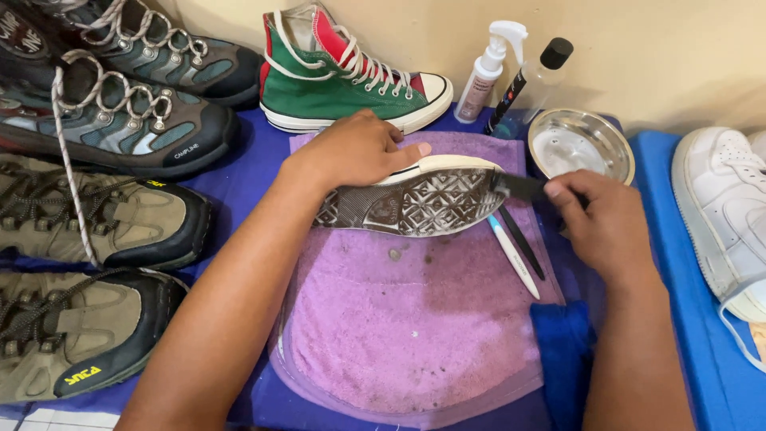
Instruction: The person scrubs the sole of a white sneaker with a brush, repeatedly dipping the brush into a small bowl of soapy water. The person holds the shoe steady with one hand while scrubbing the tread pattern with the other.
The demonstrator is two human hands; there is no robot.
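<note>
Looking down, I see my left hand (pixel 355 152) clamped over a sneaker (pixel 415 199) turned on its side, patterned sole facing me; the fingers (pixel 403 152) curl over its upper edge, thumb along the white rim. The sneaker lies on a purple towel (pixel 407 319) spread over the blue desk (pixel 678 263). My right hand (pixel 606 223) closes its fingers around a dark brush (pixel 519 187), whose tip touches the sneaker's toe. Just below the toe lie a white pen-like tool (pixel 512 255) and a black one (pixel 524 243). A steel bowl (pixel 581 144) sits beyond my right hand, a green high-top (pixel 343 80) beyond my left.
</note>
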